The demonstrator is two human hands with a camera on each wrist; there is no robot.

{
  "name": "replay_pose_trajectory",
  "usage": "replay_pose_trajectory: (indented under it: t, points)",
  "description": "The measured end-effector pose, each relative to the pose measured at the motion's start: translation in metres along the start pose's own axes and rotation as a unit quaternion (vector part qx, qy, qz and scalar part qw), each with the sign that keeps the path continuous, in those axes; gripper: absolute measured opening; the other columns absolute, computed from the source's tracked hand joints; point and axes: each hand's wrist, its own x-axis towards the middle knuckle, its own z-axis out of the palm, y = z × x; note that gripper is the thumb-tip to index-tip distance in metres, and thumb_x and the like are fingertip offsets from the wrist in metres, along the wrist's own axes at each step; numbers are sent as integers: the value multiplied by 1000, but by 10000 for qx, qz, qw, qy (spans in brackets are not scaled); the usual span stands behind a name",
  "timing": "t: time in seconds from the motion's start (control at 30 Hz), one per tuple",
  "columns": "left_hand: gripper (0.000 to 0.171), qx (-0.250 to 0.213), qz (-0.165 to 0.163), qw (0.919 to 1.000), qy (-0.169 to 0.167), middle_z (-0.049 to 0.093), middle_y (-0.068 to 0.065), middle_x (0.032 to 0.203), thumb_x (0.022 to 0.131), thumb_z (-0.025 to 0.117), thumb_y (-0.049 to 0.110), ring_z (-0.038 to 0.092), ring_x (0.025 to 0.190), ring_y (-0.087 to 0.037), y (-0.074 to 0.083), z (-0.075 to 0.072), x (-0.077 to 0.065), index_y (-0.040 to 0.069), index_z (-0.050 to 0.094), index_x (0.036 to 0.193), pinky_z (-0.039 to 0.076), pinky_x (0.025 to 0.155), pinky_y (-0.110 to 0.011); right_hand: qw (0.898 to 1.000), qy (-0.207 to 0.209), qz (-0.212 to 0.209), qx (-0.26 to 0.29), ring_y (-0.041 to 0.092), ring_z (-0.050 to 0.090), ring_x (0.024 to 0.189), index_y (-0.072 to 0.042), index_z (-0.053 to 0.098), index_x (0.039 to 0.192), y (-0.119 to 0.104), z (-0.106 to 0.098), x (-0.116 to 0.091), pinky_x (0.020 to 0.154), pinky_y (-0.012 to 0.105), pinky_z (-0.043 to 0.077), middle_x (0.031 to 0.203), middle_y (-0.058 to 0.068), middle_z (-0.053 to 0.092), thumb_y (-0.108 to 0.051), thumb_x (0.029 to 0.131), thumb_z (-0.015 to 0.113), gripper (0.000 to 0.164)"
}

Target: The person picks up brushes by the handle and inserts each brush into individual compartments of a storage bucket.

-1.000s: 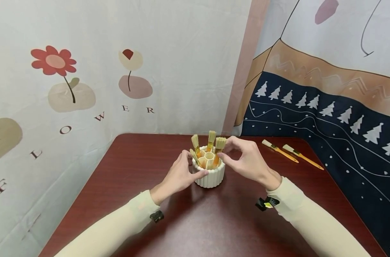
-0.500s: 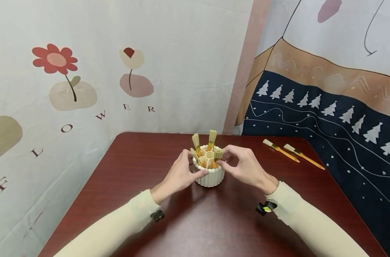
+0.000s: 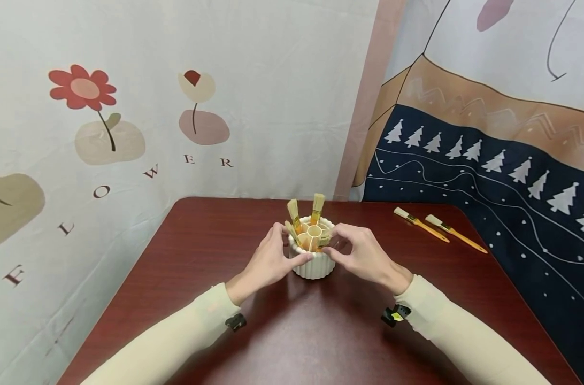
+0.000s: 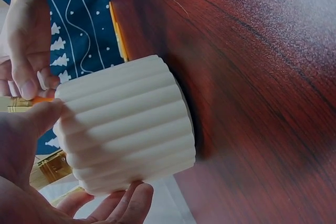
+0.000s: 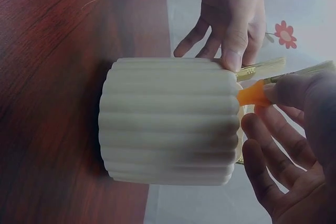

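A white ribbed holder with a round compartmented top stands upright on the table. My left hand grips its left side, thumb at the front rim and fingers round the far side. With thumb and fingers my right hand pinches a paintbrush by its orange part, right at the rim; that brush's lower handle is hidden inside. Bristles up, several more brushes stand in the outer compartments, among them a back brush and a back-left brush. The middle compartment holds no brush.
Two paintbrushes with yellow-orange handles, a left one and a right one, lie at the right rear of the dark red wooden table. Printed cloth hangs behind the table and along its right side.
My right hand has moved down with the pinched paintbrush, which has sunk deeper into the holder's right front compartment. The left hand keeps its hold on the holder.
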Motion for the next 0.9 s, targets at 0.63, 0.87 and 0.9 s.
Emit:
replay_pose_trajectory:
  t: [0.63, 0.87, 0.9]
  points:
    - [70, -91, -15, 10000, -23, 69, -20, 137, 94, 100, 42, 78, 132, -36, 1, 0, -2, 5, 56, 134, 64, 109, -53, 9998, -36, -107, -150, 6, 75, 84, -14, 84, 113, -1, 3, 0, 77, 34, 70, 102, -1, 82, -4, 99, 92, 20]
    - [70, -45, 1, 10000, -15, 69, -20, 136, 94, 99, 43, 77, 132, -36, 2, -1, -3, 4, 56, 134, 63, 109, -54, 9998, -76, -67, -158, 6, 75, 84, -14, 86, 115, -3, 3, 1, 76, 37, 70, 103, -1, 82, -6, 99, 93, 20]
    - [70, -48, 0, 10000, -13, 69, -20, 137, 94, 99, 43, 77, 132, -37, 2, -1, -3, 5, 56, 134, 63, 110, -54, 9998, -90, -38, -161, 6, 75, 84, -15, 86, 116, -3, 3, 1, 76, 37, 70, 103, -1, 82, -7, 99, 93, 20]
